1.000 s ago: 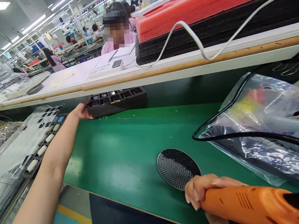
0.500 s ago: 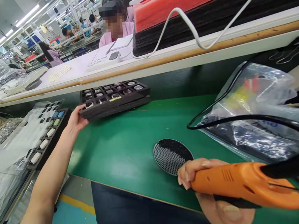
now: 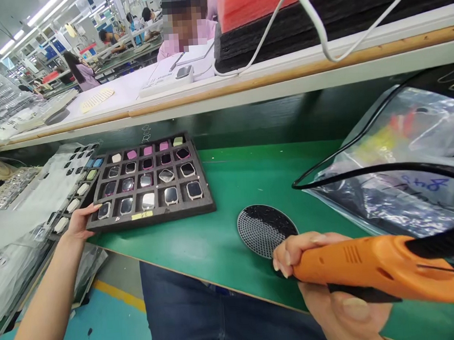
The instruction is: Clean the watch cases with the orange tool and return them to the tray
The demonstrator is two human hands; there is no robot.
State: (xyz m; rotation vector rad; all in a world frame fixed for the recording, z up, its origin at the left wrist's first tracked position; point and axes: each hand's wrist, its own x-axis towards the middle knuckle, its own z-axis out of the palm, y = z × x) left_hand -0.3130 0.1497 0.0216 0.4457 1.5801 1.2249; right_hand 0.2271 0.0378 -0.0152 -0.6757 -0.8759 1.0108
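Observation:
My left hand (image 3: 79, 223) grips the near left corner of a black foam tray (image 3: 183, 211) that lies on the green mat (image 3: 250, 173). The tray's pockets hold several small square watch bodies in silver, pink and pale green. My right hand (image 3: 326, 287) is closed around an orange electric screwdriver (image 3: 375, 268) with a black cable (image 3: 365, 172), held low at the mat's near edge. Just beyond its tip sits a round black perforated disc (image 3: 263, 229).
A second tray of parts under clear film (image 3: 65, 192) sits left of the mat. A crinkled plastic bag (image 3: 404, 169) fills the right side. A raised shelf (image 3: 245, 87) with a white cable and foam stacks runs across the back. People work behind it.
My left hand has pulled the black foam tray from under the shelf toward me, to the mat's near left part. The right hand with the screwdriver stayed roughly in place.

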